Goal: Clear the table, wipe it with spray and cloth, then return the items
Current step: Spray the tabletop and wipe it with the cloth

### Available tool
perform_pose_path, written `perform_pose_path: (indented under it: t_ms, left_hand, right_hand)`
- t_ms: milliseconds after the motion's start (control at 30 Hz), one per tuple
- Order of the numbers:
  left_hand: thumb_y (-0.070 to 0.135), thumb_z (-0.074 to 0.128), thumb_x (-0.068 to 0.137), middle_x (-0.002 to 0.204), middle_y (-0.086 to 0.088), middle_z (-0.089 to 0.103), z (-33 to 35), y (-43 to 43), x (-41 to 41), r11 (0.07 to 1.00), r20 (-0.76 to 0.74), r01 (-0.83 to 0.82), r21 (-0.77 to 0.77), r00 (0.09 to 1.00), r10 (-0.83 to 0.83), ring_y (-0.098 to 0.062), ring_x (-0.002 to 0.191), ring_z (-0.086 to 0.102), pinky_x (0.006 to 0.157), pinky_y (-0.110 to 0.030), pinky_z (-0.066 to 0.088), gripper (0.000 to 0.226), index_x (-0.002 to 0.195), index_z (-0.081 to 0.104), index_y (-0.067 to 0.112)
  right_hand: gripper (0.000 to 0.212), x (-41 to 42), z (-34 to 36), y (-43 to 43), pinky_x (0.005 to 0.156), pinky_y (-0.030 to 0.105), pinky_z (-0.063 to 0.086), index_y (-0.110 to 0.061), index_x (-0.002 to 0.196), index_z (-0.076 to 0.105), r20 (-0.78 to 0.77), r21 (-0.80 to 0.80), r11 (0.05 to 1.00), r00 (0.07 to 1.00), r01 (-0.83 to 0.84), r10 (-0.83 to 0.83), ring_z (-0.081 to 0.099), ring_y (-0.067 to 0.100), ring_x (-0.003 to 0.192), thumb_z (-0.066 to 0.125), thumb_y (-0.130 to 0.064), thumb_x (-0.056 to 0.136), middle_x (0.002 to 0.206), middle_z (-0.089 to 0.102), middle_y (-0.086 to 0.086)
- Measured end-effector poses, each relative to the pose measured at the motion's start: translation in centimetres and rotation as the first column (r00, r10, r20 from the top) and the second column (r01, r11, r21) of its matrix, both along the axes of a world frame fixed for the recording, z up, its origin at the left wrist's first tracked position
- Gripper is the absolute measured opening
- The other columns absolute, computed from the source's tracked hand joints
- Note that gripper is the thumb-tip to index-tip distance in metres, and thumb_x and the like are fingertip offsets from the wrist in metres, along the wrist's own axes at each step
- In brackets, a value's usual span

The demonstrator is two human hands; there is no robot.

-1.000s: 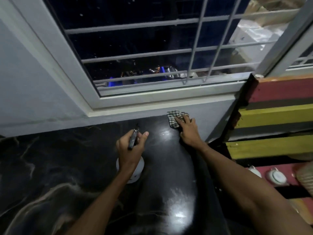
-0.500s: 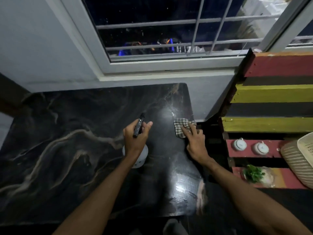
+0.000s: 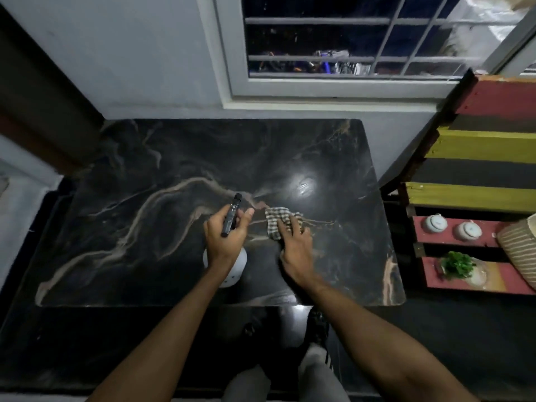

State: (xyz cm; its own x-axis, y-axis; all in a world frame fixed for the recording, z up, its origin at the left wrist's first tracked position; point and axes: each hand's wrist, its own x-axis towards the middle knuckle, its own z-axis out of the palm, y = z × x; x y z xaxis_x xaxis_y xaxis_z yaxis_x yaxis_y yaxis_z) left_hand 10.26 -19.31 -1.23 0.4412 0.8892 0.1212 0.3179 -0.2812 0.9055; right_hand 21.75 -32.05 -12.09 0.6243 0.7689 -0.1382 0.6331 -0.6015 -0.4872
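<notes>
A black marble table with pale veins fills the middle of the view. My left hand is closed around the neck of a white spray bottle, whose dark nozzle points away from me; the bottle is held upright just above the tabletop. My right hand presses flat on a checked cloth that lies on the table right of centre. The cloth's near part is hidden under my fingers.
A grey wall and a barred window stand behind the table. At the right, a red and yellow slatted shelf holds two white lidded pots, a bowl of greens and a striped basket. My legs show below.
The view has pulled back and tilted down, so the whole table now shows. My right hand has dragged the cloth from the far right corner toward the table's middle. The left hand still holds the bottle.
</notes>
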Motion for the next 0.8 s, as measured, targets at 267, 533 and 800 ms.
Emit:
perform_pose_path:
  t_ms: [267, 533, 800]
  left_hand:
    - [0.026, 0.076, 0.09, 0.059, -0.008, 0.062, -0.9, -0.3, -6.1, 0.999, -0.001, 0.02, -0.047, 1.0, -0.02, -0.026, 0.058, 0.059, 0.058, -0.034, 0.049, 0.034, 0.067, 0.06, 0.007]
    - [0.028, 0.076, 0.089, 0.062, -0.005, 0.066, -0.9, -4.2, -4.9, 0.986, 0.023, 0.115, -0.123, 0.993, -0.113, -0.025, 0.061, 0.066, 0.061, -0.041, 0.055, 0.029, 0.069, 0.063, 0.01]
    - [0.025, 0.074, 0.091, 0.059, -0.005, 0.061, -0.4, -8.8, -0.8, 0.967, 0.033, 0.232, -0.108, 0.973, -0.23, -0.026, 0.058, 0.06, 0.058, -0.043, 0.051, 0.033, 0.066, 0.059, 0.01]
  right_hand:
    - [0.083, -4.0, -1.2, -5.3, 0.091, 0.043, 0.041, -0.032, 0.147, 0.042, 0.107, -0.018, 0.994, 0.988, -0.107, 0.109, 0.042, 0.036, 0.105, 0.051, -0.002, 0.071, 0.159, 0.028, 0.009]
    - [0.088, -5.1, -0.1, -13.9, 0.089, 0.035, 0.038, -0.03, 0.154, 0.029, 0.086, -0.095, 0.995, 0.996, 0.037, -0.029, 0.036, 0.025, 0.101, 0.04, 0.003, 0.073, 0.162, 0.015, 0.007]
    - [0.087, -0.2, -1.5, -22.0, 0.102, 0.048, 0.041, -0.025, 0.148, 0.041, 0.084, -0.108, 0.936, 0.941, 0.336, -0.329, 0.038, 0.045, 0.122, 0.057, 0.009, 0.07, 0.156, 0.025, 0.017]
